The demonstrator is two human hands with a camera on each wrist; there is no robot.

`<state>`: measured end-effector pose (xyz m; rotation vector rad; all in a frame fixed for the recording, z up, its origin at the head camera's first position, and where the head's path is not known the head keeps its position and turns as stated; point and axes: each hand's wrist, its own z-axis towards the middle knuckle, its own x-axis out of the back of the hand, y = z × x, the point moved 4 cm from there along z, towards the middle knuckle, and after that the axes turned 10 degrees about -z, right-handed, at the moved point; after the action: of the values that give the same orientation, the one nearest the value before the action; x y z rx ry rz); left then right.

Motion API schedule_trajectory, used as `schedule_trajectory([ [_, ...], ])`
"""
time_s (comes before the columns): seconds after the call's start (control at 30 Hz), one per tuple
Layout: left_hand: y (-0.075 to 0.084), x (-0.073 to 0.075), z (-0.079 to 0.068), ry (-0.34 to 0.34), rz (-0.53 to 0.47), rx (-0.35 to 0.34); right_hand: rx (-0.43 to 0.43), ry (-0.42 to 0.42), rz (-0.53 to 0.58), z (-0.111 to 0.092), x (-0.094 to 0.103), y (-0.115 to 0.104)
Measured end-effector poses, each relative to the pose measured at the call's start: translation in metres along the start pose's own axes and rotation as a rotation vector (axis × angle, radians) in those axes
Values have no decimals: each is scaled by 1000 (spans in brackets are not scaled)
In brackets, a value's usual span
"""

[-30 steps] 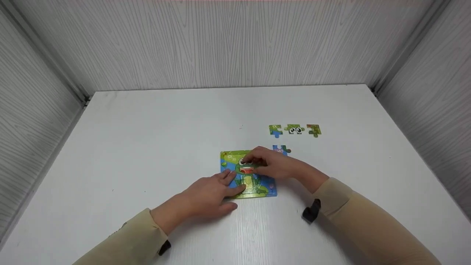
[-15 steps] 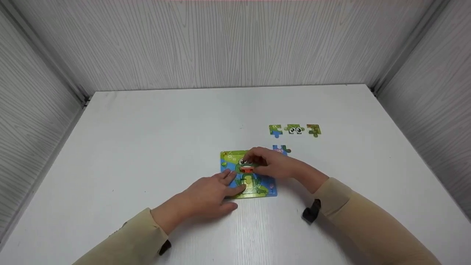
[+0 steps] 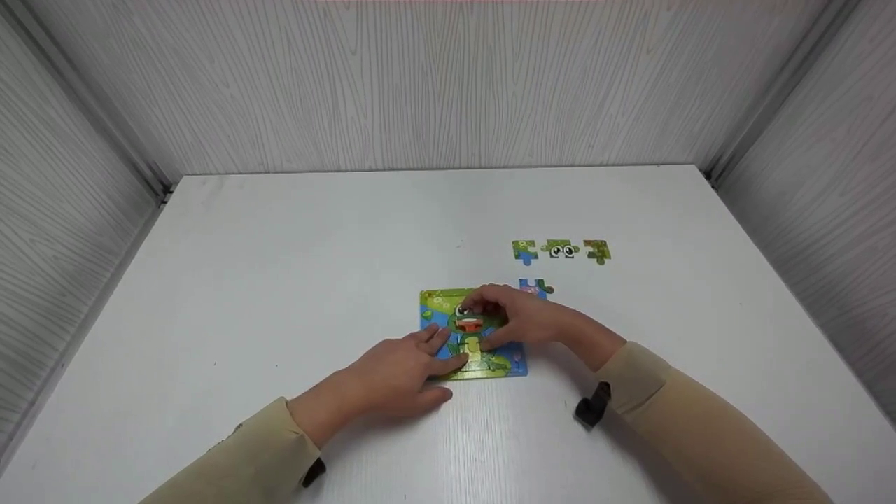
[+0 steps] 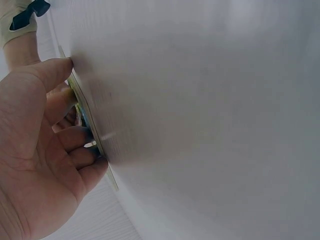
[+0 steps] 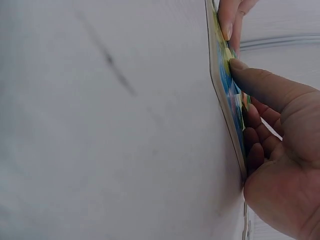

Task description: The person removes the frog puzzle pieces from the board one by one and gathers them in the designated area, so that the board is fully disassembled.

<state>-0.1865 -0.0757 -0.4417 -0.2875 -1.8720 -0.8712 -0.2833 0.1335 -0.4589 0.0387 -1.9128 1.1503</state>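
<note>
A square frog jigsaw board [image 3: 516, 369] lies flat on the table. My left hand [image 3: 392, 378] rests on its left side with straight fingers, thumb on the tabletop in front. In the head view my right hand [image 3: 525, 315] bends over the board's upper right, fingers curled at the frog's head. Between its fingers and thumb sits the puzzle piece [image 3: 469, 325] with the frog's mouth. The right wrist view shows the thumb [image 5: 260, 82] low on the board and a piece edge slightly raised beside the curled fingers, whose tips are partly hidden.
Beyond the board lie a green-and-blue corner piece [image 3: 524, 252], an eyes piece [image 3: 560, 249] and another corner piece [image 3: 598, 250] in a row. A blue piece [image 3: 530, 286] below them is partly covered by my right hand. Wood-grain panels [image 3: 448, 84] enclose the table.
My right thumb has slid down from the mouth to the frog's belly, widening its distance from the fingers. The left hand stays still, and the loose pieces keep their places.
</note>
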Motion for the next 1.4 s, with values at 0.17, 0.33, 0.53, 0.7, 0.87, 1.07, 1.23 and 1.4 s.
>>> schedule_trajectory([
  [0.17,0,-1,0,6,-1,2,1,10,3,0,0,-2],
  [0.33,-1,-2,1,6,-3,5,2,19,-2,0,-1,-1],
  [0.53,-1,-1,0,-1,1,9,-10,20,-22,0,-1,-1],
  [0.7,0,-1,0,-6,-6,15,-10,17,-58,0,-1,-1],
  [0.87,0,-1,0,-12,7,12,-42,23,-77,0,0,0],
  [1.07,-1,-1,0,-6,9,11,-45,52,-56,-1,1,-1],
  [1.23,0,0,0,1,11,-11,-55,74,-30,-3,0,-1],
  [1.4,-1,-1,-1,-4,14,-13,-64,85,-47,-3,1,-2],
])
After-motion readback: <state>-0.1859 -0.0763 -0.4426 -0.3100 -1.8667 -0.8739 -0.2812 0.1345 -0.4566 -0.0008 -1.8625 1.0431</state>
